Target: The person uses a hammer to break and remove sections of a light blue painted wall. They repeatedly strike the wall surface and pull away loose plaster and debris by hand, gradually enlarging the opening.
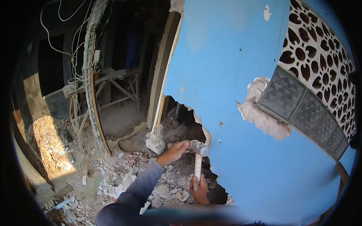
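Observation:
My right hand (199, 188) grips the pale handle of a sledge-type hammer (200, 148), its dusty head up beside the broken edge of a blue painted wall (226, 93). My left hand (175, 152) reaches out just left of the hammer head, fingers partly curled. The head hides whatever lies behind the fingertips, so a hold cannot be made out. A jagged hole runs down the wall's lower left side, past both hands. Broken masonry rubble (167, 189) covers the ground below them.
A concrete lump (155, 142) clings to the foot of thin upright pipes at the wall's end. Left stands a broken post (92, 65) with dangling cables (74, 56), before a wooden trestle table (113, 75). Glass blocks (282, 94) and a patterned openwork screen (314, 53) fill the right.

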`<act>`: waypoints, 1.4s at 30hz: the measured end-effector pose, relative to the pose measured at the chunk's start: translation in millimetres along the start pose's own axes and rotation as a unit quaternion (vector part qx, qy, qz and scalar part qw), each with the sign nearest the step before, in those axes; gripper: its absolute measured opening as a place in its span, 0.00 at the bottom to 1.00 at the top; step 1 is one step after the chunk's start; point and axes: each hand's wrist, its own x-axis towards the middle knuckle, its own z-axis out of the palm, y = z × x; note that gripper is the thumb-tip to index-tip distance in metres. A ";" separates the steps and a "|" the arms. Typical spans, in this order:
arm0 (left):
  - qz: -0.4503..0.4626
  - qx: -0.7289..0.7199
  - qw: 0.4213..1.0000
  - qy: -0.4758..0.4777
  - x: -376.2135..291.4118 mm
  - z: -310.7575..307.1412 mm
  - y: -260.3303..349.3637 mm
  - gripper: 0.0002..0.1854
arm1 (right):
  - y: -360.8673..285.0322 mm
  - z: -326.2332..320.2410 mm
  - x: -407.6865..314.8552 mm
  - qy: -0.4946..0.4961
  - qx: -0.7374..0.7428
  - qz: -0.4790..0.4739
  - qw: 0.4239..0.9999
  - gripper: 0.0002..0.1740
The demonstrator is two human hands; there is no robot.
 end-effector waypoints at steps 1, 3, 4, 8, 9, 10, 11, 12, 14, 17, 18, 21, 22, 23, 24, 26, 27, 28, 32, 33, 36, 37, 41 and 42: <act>0.020 -0.121 0.990 0.067 13.7 -12.8 -2.1 0.44 | -13.8 4.5 8.9 -0.013 0.009 -0.022 1.000 0.18; 0.048 -0.290 0.942 0.164 43.2 -46.1 -3.8 0.48 | -41.0 10.0 29.0 0.007 -0.068 -0.103 0.992 0.19; 0.046 -0.303 0.926 0.221 59.1 -61.7 -2.5 0.51 | -54.0 12.4 40.8 0.009 -0.088 -0.132 0.987 0.20; 0.088 -0.411 0.881 0.216 115.7 -110.2 15.2 0.66 | -94.2 26.3 76.1 -0.029 -0.026 -0.117 0.992 0.24; 0.104 -0.419 0.880 0.198 127.4 -116.8 21.4 0.67 | -103.2 31.0 81.2 -0.036 0.009 -0.077 0.996 0.24; 0.113 -0.431 0.876 0.185 137.1 -123.1 27.8 0.68 | -114.3 31.9 86.3 -0.029 -0.042 -0.138 0.989 0.26; 0.108 -0.448 0.867 0.191 143.8 -127.3 32.2 0.68 | -124.9 33.7 89.2 -0.024 -0.067 -0.206 0.976 0.28; 0.101 -0.446 0.868 0.191 150.0 -129.2 35.2 0.68 | -135.4 34.0 91.0 -0.014 -0.087 -0.233 0.968 0.30; 0.124 -0.463 0.859 0.180 158.2 -131.8 37.6 0.66 | -154.8 34.8 99.5 0.012 -0.118 -0.288 0.950 0.34; 0.117 -0.502 0.846 0.134 161.3 -131.6 33.7 0.64 | -166.6 32.4 117.4 0.058 -0.226 -0.399 0.887 0.35; 0.123 -0.495 0.850 0.135 161.2 -131.1 33.3 0.63 | -164.6 33.6 126.0 0.051 -0.216 -0.408 0.885 0.34; 0.152 -0.509 0.841 0.102 157.7 -128.0 39.6 0.61 | -146.9 38.4 154.7 0.058 -0.247 -0.415 0.874 0.31; 0.180 -0.503 0.839 0.103 155.2 -126.0 44.4 0.60 | -140.2 40.9 164.1 0.071 -0.279 -0.401 0.870 0.31; 0.203 -0.495 0.839 0.101 153.2 -123.5 51.0 0.60 | -134.7 43.1 171.5 0.090 -0.310 -0.391 0.862 0.31; 0.142 -0.544 0.812 0.155 148.9 -121.2 57.1 0.51 | -129.8 45.9 175.5 0.078 -0.320 -0.330 0.885 0.31; 0.150 -0.529 0.824 0.133 141.3 -117.1 70.5 0.50 | -129.3 51.7 178.2 0.065 -0.339 -0.193 0.919 0.31; 0.154 -0.518 0.831 0.131 138.8 -115.8 76.8 0.49 | -133.9 53.3 176.3 0.059 -0.310 -0.228 0.921 0.31; 0.141 -0.513 0.835 0.140 135.2 -116.0 81.5 0.49 | -139.9 56.3 170.9 0.055 -0.286 -0.228 0.929 0.31; 0.128 -0.497 0.847 0.137 134.4 -120.1 85.4 0.49 | -173.7 62.6 145.0 0.037 -0.108 -0.298 0.948 0.34; 0.126 -0.494 0.849 0.136 136.5 -121.6 83.0 0.49 | -180.0 64.0 143.6 0.033 -0.056 -0.326 0.943 0.35; 0.121 -0.518 0.829 0.171 146.4 -125.4 76.2 0.49 | -185.0 67.6 161.5 0.020 -0.032 -0.488 0.872 0.38; 0.102 -0.547 0.812 0.179 148.9 -125.7 74.6 0.49 | -182.1 70.1 176.1 -0.001 -0.028 -0.551 0.834 0.37; 0.131 -0.533 0.821 0.157 147.6 -123.3 74.9 0.50 | -156.3 79.6 217.3 0.101 -0.282 -0.318 0.900 0.35; 0.112 -0.527 0.824 0.178 145.5 -121.3 76.2 0.50 | -151.8 83.1 217.8 0.076 -0.266 -0.293 0.915 0.33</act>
